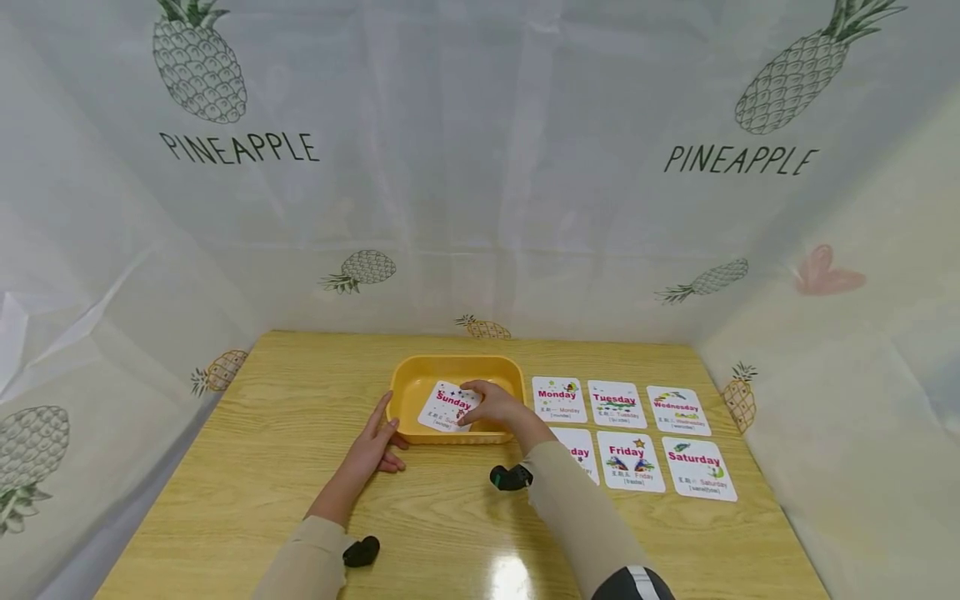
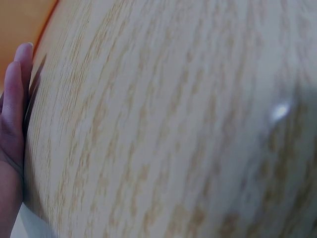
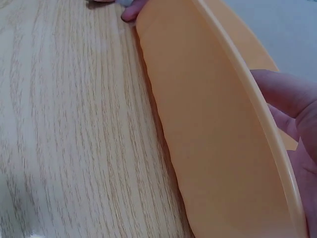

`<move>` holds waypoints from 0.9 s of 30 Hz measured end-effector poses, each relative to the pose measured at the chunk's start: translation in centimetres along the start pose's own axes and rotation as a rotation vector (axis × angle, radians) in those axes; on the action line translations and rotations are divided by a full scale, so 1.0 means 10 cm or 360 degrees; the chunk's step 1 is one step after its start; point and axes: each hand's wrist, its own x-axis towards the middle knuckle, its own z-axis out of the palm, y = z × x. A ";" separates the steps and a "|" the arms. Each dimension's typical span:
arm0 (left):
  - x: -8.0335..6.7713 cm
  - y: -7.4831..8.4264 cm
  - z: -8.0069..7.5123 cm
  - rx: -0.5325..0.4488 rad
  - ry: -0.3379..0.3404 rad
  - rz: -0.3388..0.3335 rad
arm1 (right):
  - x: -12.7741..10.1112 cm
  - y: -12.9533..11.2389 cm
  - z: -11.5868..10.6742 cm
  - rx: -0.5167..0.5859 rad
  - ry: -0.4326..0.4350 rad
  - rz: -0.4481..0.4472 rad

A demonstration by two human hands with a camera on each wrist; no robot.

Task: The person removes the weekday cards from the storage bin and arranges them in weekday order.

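A yellow plastic tray stands on the wooden table. Over its inside lies a white card printed "Sunday", turned at a slant. My right hand reaches in over the tray's front right and holds the card's right part between thumb and fingers. In the right wrist view the tray's wall hides the card, and the right hand shows behind the rim. At the tray's front left corner, my left hand touches the outside with its fingers spread. The left wrist view catches straight fingers beside the orange-yellow wall.
Right of the tray lie day cards in two rows: Monday, Tuesday and Wednesday behind, with Friday, Saturday and a card partly covered by the right forearm in front. A pineapple-print sheet hangs around the table.
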 end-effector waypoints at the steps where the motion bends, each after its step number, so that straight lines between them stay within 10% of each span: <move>1: 0.00 0.00 0.00 0.0000 0.0002 -0.0001 | 0.01 0.00 0.00 -0.0001 -0.0001 0.0003; 27: 0.02 0.03 0.00 0.0003 -0.0012 -0.0009 | -0.04 -0.08 0.08 -0.0004 0.0083 -0.0043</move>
